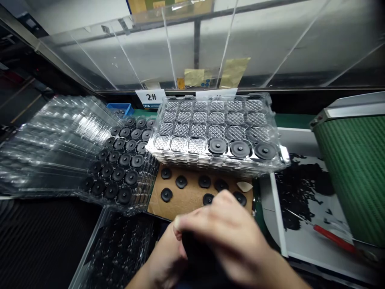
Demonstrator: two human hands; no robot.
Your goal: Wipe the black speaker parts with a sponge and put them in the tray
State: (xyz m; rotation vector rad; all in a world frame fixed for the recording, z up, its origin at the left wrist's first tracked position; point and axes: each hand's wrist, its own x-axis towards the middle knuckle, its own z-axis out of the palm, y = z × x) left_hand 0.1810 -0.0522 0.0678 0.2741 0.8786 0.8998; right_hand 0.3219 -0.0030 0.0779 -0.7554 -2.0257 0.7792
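My right hand (228,237) curls over a dark, blurred object (195,251) at the bottom of the view, and my left hand (165,261) holds it from below. The object looks like black rubber, but its shape is hidden by my fingers. Just beyond my hands lies a brown cardboard sheet (192,204) with several loose black rubber discs (181,182) on it. Above it sits a stack of clear plastic trays (216,132), with several black discs (240,149) in its front row and silvery mesh pieces (198,118) in the other pockets.
A clear tray (120,160) at left holds several black discs, beside more stacked clear trays (51,148). A "2#" label (150,98) and a blue bin (119,109) stand behind. A green ribbed roller (355,168) and a red-handled tool (333,239) lie at right.
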